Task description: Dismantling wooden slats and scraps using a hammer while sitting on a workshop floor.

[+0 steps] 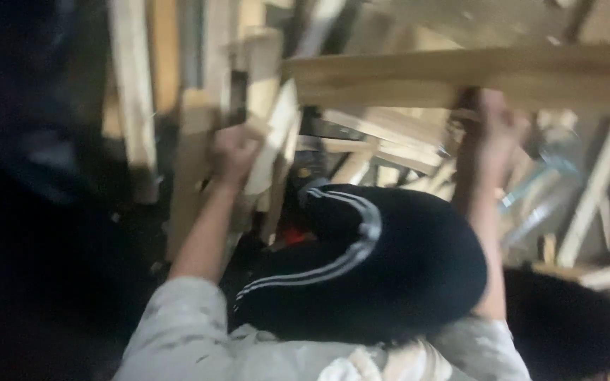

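Both grips were closed on timber: the left hand (233, 152) was clenched around a pale upright wooden slat (271, 141), and the right hand (497, 127) was wrapped, as far as the blur allowed judgement, on a darker piece just under the long horizontal wooden beam (474, 74). That beam, the largest item, ran across the top of the view, with the slat standing below its left end and a jumble of loose wooden strips (390, 144) lying beneath its middle, between the two hands. Below the beam, nearest the camera, a knee in black trousers with white stripes (361, 261) sat between the bare forearms.
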